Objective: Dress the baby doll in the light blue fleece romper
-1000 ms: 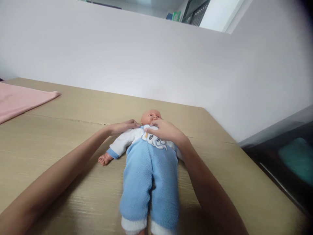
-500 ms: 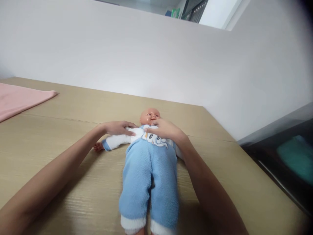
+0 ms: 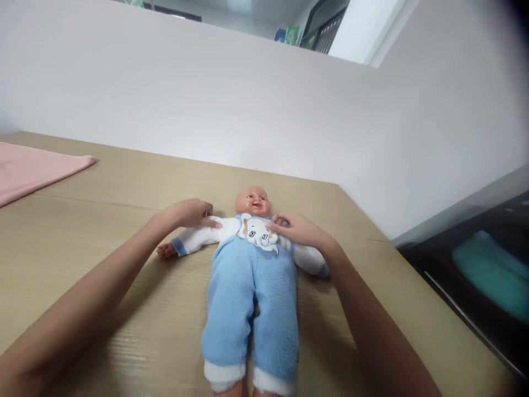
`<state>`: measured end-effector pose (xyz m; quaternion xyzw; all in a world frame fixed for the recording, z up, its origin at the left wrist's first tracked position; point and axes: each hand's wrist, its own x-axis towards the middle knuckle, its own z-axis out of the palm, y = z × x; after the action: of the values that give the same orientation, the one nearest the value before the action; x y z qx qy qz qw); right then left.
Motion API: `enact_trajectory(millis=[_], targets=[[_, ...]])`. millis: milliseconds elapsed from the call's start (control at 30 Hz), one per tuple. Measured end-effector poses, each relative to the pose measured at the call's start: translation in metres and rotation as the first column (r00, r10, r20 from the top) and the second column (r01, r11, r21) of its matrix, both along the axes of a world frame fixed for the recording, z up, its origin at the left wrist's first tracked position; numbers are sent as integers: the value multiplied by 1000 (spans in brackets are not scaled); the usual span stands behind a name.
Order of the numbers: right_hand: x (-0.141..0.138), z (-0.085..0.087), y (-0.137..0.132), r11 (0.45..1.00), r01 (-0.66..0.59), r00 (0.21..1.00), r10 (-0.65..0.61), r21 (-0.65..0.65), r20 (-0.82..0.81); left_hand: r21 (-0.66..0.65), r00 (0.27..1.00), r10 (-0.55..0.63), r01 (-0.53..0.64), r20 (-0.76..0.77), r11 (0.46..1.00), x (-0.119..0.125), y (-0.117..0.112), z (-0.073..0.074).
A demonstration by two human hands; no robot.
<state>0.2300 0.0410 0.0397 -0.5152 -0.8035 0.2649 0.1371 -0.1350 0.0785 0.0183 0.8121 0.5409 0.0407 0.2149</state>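
while the doll (image 3: 252, 286) lies on its back along the middle of the tan worktop (image 3: 82, 242), head away from the camera, both hands rest at its shoulders. the left hand (image 3: 188, 213) lies on the white sleeve at the doll's shoulder, fingers loosely bent and pointing toward the neck, not closed round anything that shows. the right hand (image 3: 300, 229) sits on the other shoulder just beside the elephant patch (image 3: 258, 231), fingers curled at the edge of the bib. whether they pinch the fleece or only press on it cannot be told (the fingertips are tucked under). that forearm covers most of the doll's sleeve on its side, leaving only a white end with a blue rim. the doll's feet are cut off by the lower edge, just past the white trouser cuffs. a pink cloth (image 3: 37, 168) lies well apart at the far left, cut by the frame. to the right, beyond the worktop's edge, a dark surface (image 3: 454, 242) holds a blurred teal shape (image 3: 491, 273), too soft to identify. a white wall (image 3: 248, 99) stands behind.
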Motion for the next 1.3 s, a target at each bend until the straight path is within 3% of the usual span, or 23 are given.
enact_trajectory(millis=[100, 200, 300, 433, 533, 667, 867, 1000, 1133, 1300], targets=[[38, -22, -25, 973, 92, 995, -80, 214, -63, 198, 997, 72, -63, -37, 978, -8, -10, 20], [84, -45, -57, 948, 163, 986, -144, 274, -87, 378, 1000, -4, -4, 19, 926, 5, -31, 37], [120, -65, -88, 957, 210, 973, -185, 200, -137, 427, 967, -231, 165, 108, 889, 48, -54, 37], [136, -77, -113, 942, 274, 954, -240, 195, -179, 516, 856, -505, 384, 112, 765, 126, -63, 15], [134, -74, -118, 936, 334, 914, -292, 113, -282, 421, 849, -518, 434, 104, 796, 165, -54, -2], [129, -66, -113, 905, 426, 790, -365, 12, -493, 395, 850, -508, 423, 139, 815, 177, -41, -15], [102, -57, -80, 907, 409, 703, -241, 102, -669, 506, 788, -583, 428, 197, 749, 169, -44, -18], [70, -56, -52, 908, 382, 644, -129, 170, -754, 633, 656, -717, 456, 236, 625, 164, -51, -11], [40, -69, -45, 907, 319, 672, -13, 273, -740, 738, 607, -764, 408, 221, 538, 158, -58, -9], [27, -78, -61, 868, 166, 838, 125, 467, -531, 786, 544, -780, 316, 309, 531, 155, -63, -14]])
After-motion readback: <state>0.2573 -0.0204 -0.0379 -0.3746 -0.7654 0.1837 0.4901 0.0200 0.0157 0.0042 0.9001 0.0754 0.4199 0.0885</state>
